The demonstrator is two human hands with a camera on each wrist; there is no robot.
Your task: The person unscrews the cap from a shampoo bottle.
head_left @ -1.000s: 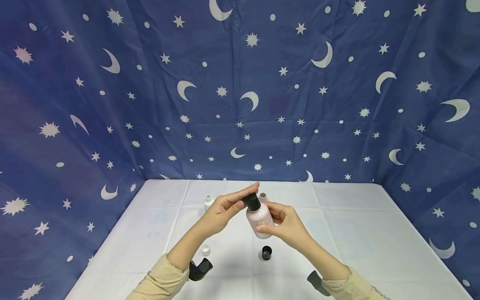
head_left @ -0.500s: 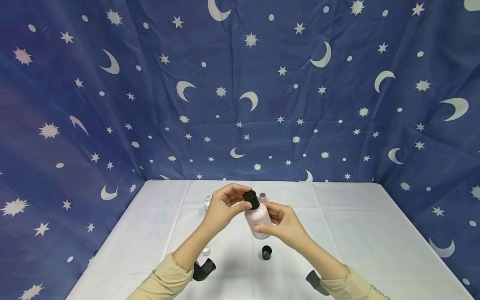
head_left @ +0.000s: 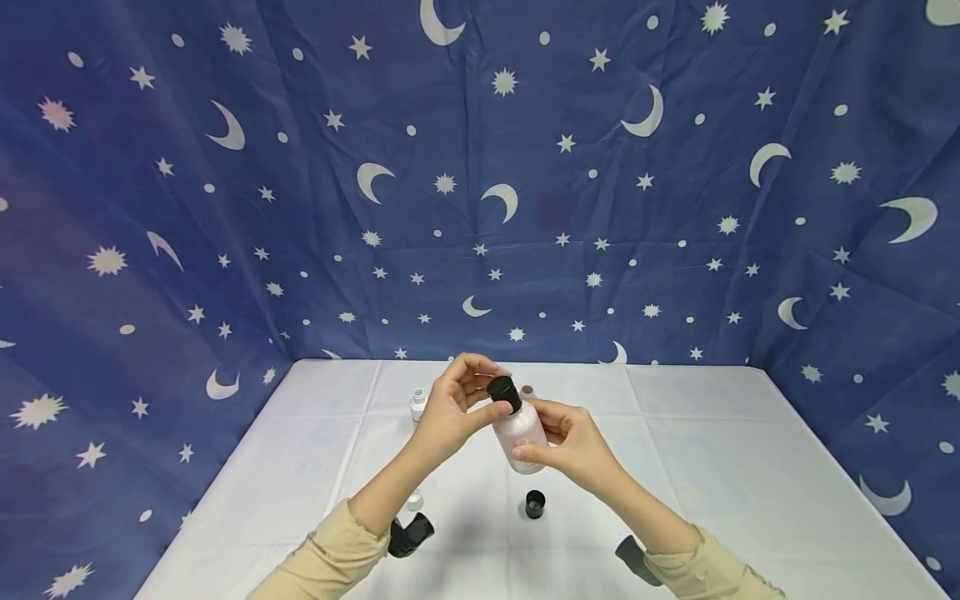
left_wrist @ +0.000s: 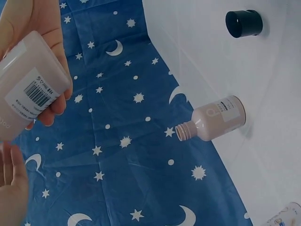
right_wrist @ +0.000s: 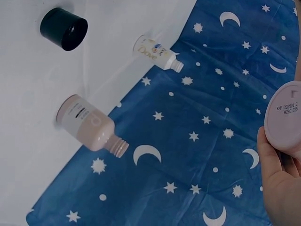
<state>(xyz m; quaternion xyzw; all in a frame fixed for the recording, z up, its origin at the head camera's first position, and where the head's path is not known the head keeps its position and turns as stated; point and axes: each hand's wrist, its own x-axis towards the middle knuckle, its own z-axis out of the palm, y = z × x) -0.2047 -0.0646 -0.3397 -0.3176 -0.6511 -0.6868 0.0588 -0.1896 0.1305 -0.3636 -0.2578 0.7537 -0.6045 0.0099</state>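
Observation:
In the head view my right hand (head_left: 573, 446) grips a pale pink bottle (head_left: 519, 437) round its body, held tilted above the table. My left hand (head_left: 448, 408) pinches the black cap (head_left: 504, 393) at the bottle's top, thumb in front and fingers bent behind. The left wrist view shows a barcode label on this pink bottle (left_wrist: 37, 92). Its round base, printed with a date, faces the right wrist camera. Behind the hands stands a second pink bottle (right_wrist: 87, 125), uncapped with its threaded neck bare; in the head view it is mostly hidden.
A small white Dove bottle (right_wrist: 155, 52), also uncapped, stands at the back left. On the white table (head_left: 712, 467) lie a loose black cap (head_left: 535, 503) and a white cap (head_left: 415, 501), nearer me. A blue curtain (head_left: 480, 167) with moons and stars rises behind.
My left hand has gone from lying nearly flat over the black cap to pinching it with thumb and bent fingers, then shifted slightly up. The right hand keeps its grip on the bottle.

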